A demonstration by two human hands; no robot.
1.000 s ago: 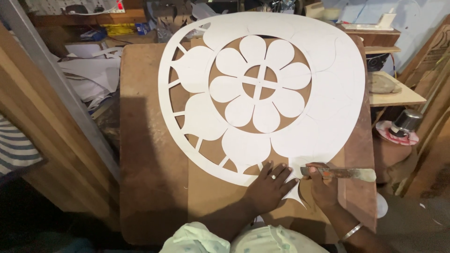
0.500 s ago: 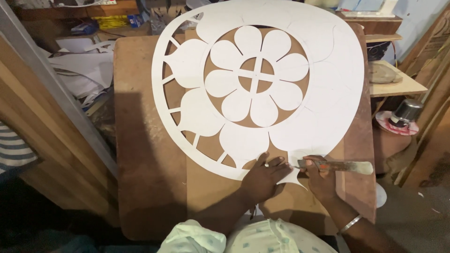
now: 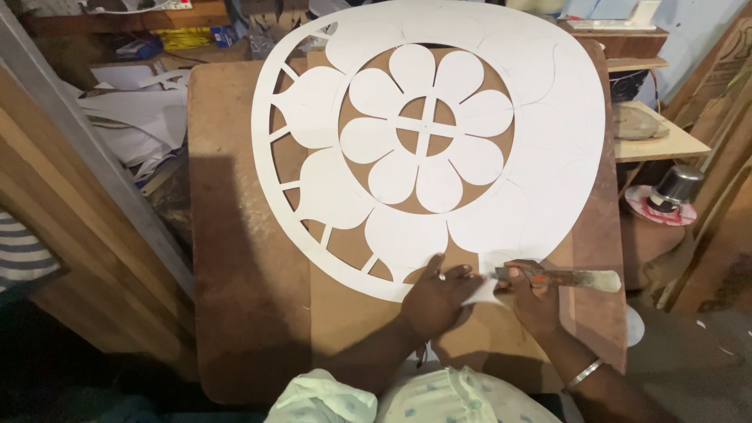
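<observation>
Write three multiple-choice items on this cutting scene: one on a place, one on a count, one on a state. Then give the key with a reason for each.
1. Where does the left hand rest?
A. on the near edge of the white sheet
B. on the metal pot
C. on the flower's centre

2. How many petals has the cut-out flower?
A. five
B. eight
C. twelve

3. How is the right hand?
A. empty and open
B. closed around a knife
C. flat on the table

Key: A, the left hand's palm lies flat on the sheet's near edge; B, eight rounded petals ring the centre cross; B, the right hand's fingers wrap around the tool's handle.
</observation>
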